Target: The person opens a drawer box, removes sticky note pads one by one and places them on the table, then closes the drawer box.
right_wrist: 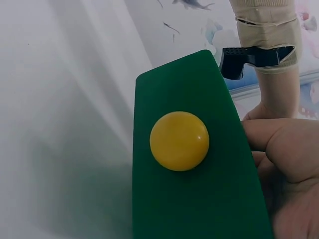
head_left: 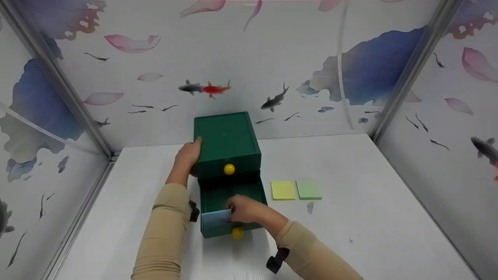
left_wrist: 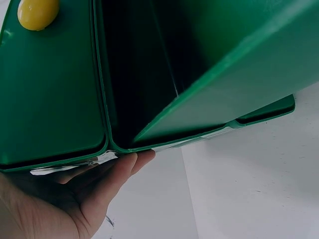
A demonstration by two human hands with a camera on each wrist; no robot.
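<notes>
A green two-drawer box (head_left: 223, 136) stands on the white table, with its lower drawer (head_left: 213, 232) pulled out. At the box's left side, my left hand (head_left: 187, 154) rests against the wall with fairly straight fingers (left_wrist: 112, 181). Over the lower drawer, my right hand (head_left: 247, 210) pinches a light blue sticky note pad (head_left: 215, 219) near the drawer's front wall. In the right wrist view, the drawer front hides the pad and some of the right fingers. Yellow round knobs sit on the upper drawer (head_left: 210, 170) and the lower one.
Right of the box, a yellow sticky note pad (head_left: 283, 190) and a green sticky note pad (head_left: 309, 189) lie side by side on the table (head_left: 350, 217). A patterned back wall (head_left: 155, 116) rises behind the box, with side walls left and right.
</notes>
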